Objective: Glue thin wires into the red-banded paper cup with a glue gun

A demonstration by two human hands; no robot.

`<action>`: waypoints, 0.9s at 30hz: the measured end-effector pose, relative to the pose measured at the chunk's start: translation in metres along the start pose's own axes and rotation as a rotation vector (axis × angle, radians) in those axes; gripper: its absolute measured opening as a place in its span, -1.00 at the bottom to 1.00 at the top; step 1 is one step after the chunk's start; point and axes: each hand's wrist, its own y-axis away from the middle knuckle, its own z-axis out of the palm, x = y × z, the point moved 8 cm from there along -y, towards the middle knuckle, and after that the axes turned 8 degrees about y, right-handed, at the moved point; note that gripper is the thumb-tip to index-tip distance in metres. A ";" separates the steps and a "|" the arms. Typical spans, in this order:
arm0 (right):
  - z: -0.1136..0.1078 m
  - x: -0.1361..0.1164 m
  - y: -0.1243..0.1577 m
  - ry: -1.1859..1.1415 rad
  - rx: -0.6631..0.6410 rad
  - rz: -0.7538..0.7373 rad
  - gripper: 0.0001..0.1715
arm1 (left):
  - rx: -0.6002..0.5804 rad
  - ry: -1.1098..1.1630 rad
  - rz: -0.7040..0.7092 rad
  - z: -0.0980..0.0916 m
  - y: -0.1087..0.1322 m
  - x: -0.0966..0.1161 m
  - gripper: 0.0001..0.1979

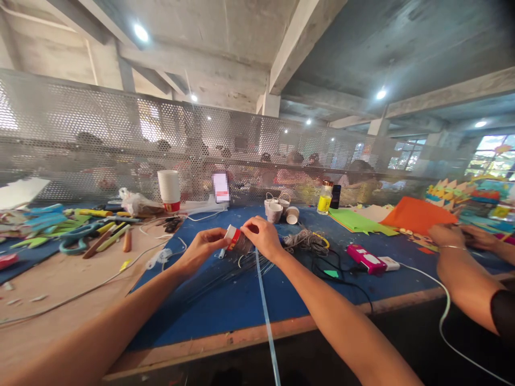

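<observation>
Currently, the left grip (204, 249) grasps a white paper cup with a red band (232, 236), tilted, in front of the wearer and over the blue-topped counter (197, 311). The right grip (263, 238) comes close to the cup's other side, thumb and forefinger bent toward each other; blur hides whether they pinch the cup, a thread or nothing, so I cannot tell. By the look of it, the step in hand is fine fingerwork at the cup's side, one hand steadying while the other works. The next move seems to call for keeping the cup firm without crushing its thin wall, with the right fingertips well controlled against it. Just right of the hands lies a loose bundle of grey cord (308, 242), which could snag a finger if dragged along. Beyond it stand several small pale cups (274, 210), one apparently tipped on its side (292, 215), and farther left a tall stack of paper cups (169, 187). At the far right, a co-worker's hands (446, 236) are near an orange sheet (416, 215).
</observation>
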 end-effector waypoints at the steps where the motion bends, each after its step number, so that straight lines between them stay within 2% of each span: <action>1: 0.000 0.001 0.000 -0.001 0.001 0.000 -0.82 | 0.002 -0.003 0.002 0.000 0.000 0.000 -0.81; 27: -0.002 -0.002 0.000 -0.019 -0.011 0.000 -0.82 | -0.003 -0.021 0.006 0.001 0.000 0.000 -0.74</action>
